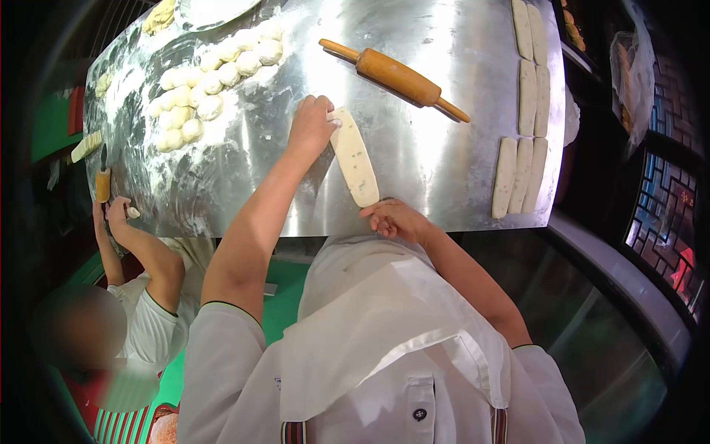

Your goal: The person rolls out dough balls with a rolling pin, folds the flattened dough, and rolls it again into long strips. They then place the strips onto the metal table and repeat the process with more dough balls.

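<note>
A flattened oblong strip of dough (356, 164) with dark specks lies slantwise on the metal table in front of me. At its far end, my left hand (312, 124) pinches the edge between thumb and fingers. My right hand (397, 220) is at the near end by the table's front edge, fingers curled, with fingertips touching the dough; its exact grip is partly hidden. Beyond the strip rests a wooden rolling pin (399, 77), held by neither hand.
Several rolled dough strips (526, 96) line the right side of the metal table (458, 170). Floured dough balls (211, 81) sit at the left, with a bowl (211, 11) behind. A co-worker's hands (118, 211) are at the left edge, near a wooden-handled tool (103, 185).
</note>
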`<action>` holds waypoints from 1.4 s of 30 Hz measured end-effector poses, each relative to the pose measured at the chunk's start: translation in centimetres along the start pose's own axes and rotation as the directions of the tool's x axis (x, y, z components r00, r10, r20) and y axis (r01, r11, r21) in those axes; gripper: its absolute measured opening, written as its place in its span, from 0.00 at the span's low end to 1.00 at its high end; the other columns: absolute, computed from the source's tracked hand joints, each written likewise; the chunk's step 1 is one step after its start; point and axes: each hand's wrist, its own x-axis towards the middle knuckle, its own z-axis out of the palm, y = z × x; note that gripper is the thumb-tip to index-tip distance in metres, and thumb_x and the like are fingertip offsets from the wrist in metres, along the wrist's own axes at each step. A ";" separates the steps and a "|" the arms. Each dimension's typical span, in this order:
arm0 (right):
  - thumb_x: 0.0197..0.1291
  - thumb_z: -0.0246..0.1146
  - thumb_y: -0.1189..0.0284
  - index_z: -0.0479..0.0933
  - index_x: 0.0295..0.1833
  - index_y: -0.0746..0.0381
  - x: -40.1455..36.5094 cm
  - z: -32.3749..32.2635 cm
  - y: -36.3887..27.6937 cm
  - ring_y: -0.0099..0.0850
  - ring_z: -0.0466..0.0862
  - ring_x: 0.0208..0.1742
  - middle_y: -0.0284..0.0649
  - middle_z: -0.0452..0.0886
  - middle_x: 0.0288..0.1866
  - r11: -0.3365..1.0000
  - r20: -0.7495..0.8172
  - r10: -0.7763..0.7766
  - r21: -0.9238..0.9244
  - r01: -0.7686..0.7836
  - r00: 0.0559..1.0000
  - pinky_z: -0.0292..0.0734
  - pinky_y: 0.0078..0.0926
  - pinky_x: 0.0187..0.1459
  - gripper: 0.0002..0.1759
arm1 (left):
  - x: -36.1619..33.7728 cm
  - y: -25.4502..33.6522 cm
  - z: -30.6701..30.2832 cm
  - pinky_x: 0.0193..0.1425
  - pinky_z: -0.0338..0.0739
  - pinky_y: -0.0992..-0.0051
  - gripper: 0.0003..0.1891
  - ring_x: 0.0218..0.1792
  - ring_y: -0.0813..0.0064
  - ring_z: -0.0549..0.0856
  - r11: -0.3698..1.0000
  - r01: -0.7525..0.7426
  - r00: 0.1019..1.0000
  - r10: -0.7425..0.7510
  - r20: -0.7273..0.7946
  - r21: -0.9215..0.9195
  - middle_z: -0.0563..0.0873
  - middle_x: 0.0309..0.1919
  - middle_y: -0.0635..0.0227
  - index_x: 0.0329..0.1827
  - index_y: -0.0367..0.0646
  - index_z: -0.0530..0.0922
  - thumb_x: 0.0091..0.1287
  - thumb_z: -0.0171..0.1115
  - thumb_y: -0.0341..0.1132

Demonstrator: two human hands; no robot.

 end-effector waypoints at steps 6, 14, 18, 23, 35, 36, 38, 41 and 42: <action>0.69 0.55 0.67 0.79 0.52 0.65 -0.8 -0.9 -1.5 0.30 0.82 0.30 0.39 0.84 0.32 0.821 -0.181 -0.173 -0.570 0.040 0.968 0.78 0.28 0.36 0.15 | -0.4 1.1 -1.4 0.52 0.75 0.58 0.16 0.47 0.50 0.80 0.987 0.047 0.993 -0.064 0.103 0.153 0.81 0.42 0.54 0.41 0.38 0.78 0.57 0.74 0.35; 0.60 0.69 0.70 0.78 0.53 0.65 -1.6 -0.4 -7.0 0.31 0.81 0.43 0.39 0.84 0.41 0.528 -0.075 -0.745 -0.673 0.517 0.663 0.77 0.29 0.47 0.17 | 0.4 10.1 -9.0 0.44 0.80 0.74 0.11 0.40 0.76 0.84 0.824 0.319 0.779 0.054 0.625 -0.468 0.84 0.37 0.67 0.42 0.37 0.77 0.64 0.67 0.33; 0.63 0.67 0.71 0.78 0.53 0.63 -3.6 -3.8 -7.0 0.24 0.77 0.39 0.35 0.81 0.37 0.729 -0.154 -0.644 -0.421 0.540 0.749 0.74 0.24 0.46 0.14 | 5.7 14.0 -8.4 0.46 0.84 0.72 0.12 0.43 0.73 0.87 0.733 0.375 0.801 0.052 0.597 -0.568 0.86 0.40 0.63 0.46 0.33 0.78 0.66 0.66 0.32; 0.68 0.62 0.75 0.76 0.58 0.63 -6.6 -11.7 -6.5 0.18 0.75 0.38 0.30 0.81 0.37 0.717 -0.400 -0.696 -0.347 0.604 0.597 0.72 0.20 0.44 0.14 | 14.5 18.5 -0.4 0.45 0.84 0.74 0.11 0.40 0.74 0.87 0.754 0.322 0.826 0.072 0.558 -0.573 0.86 0.38 0.65 0.46 0.36 0.79 0.66 0.67 0.32; 0.66 0.61 0.77 0.83 0.53 0.59 -12.4 -23.5 -11.5 0.23 0.67 0.25 0.35 0.68 0.21 0.702 -0.678 -0.681 -0.498 0.509 0.276 0.67 0.25 0.30 0.12 | 24.8 30.3 15.2 0.39 0.76 0.75 0.12 0.32 0.76 0.82 0.950 0.026 0.951 0.073 0.302 -0.312 0.86 0.31 0.66 0.39 0.38 0.84 0.59 0.71 0.37; 0.66 0.61 0.76 0.83 0.54 0.59 -12.1 -23.9 -11.5 0.23 0.67 0.25 0.36 0.69 0.21 0.700 -0.680 -0.674 -0.465 0.542 0.288 0.67 0.24 0.30 0.12 | 25.0 30.6 15.5 0.39 0.76 0.75 0.12 0.32 0.76 0.82 0.951 0.028 0.949 0.071 0.307 -0.308 0.86 0.31 0.66 0.39 0.38 0.84 0.59 0.71 0.37; 0.66 0.61 0.76 0.83 0.54 0.59 -11.8 -24.4 -11.6 0.23 0.67 0.24 0.36 0.69 0.21 0.699 -0.682 -0.665 -0.427 0.574 0.303 0.67 0.24 0.30 0.13 | 25.4 30.8 15.8 0.39 0.76 0.73 0.11 0.30 0.75 0.82 0.945 0.071 0.969 0.011 0.248 -0.321 0.86 0.29 0.65 0.39 0.37 0.85 0.58 0.71 0.36; 0.66 0.61 0.76 0.83 0.55 0.59 -12.0 -24.3 -12.1 0.23 0.67 0.25 0.36 0.69 0.22 0.685 -0.691 -0.671 -0.439 0.582 0.269 0.68 0.23 0.31 0.13 | 26.2 30.9 16.5 0.38 0.76 0.73 0.10 0.30 0.75 0.82 0.945 0.071 0.976 0.001 0.218 -0.320 0.86 0.28 0.66 0.38 0.38 0.85 0.58 0.71 0.34; 0.67 0.61 0.76 0.83 0.55 0.59 -12.0 -24.3 -12.1 0.20 0.67 0.25 0.32 0.69 0.22 0.694 -0.692 -0.667 -0.441 0.569 0.278 0.67 0.21 0.30 0.13 | 26.4 30.8 16.8 0.38 0.76 0.73 0.10 0.30 0.75 0.82 0.945 0.074 0.976 -0.003 0.218 -0.318 0.86 0.28 0.66 0.38 0.38 0.85 0.58 0.71 0.34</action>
